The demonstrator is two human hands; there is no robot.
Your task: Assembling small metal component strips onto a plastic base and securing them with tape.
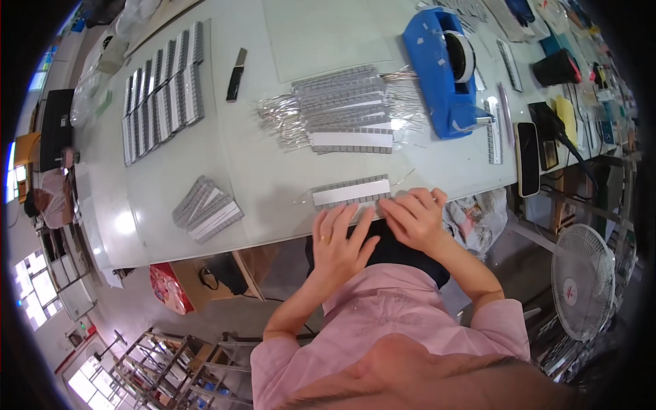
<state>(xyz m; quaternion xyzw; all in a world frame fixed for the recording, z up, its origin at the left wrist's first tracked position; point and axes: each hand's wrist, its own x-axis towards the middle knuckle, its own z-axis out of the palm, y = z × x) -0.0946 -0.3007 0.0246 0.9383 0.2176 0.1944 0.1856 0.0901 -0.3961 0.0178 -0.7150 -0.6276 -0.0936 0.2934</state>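
Observation:
A flat grey strip with ribbed edges and a white middle band (350, 191) lies near the table's front edge, thin wires sticking out at both ends. Along its near edge rests my left hand (340, 239), fingers spread and thumb apart, with a ring on one finger. My right hand (415, 217) is at the strip's right near corner, its fingers bent and closed; what they pinch, if anything, is hidden. Just beyond lies a pile of similar strips (345, 102), with bunches of thin wires (283, 123) fanning from both sides.
A blue tape dispenser (437, 82) stands right of the pile. A knife with a black handle (236, 78) lies left of it. Rows of strips (164, 89) fill the far left, and a small stack (208, 212) sits nearer. A phone (527, 160) lies at the right edge, above a fan (583, 281).

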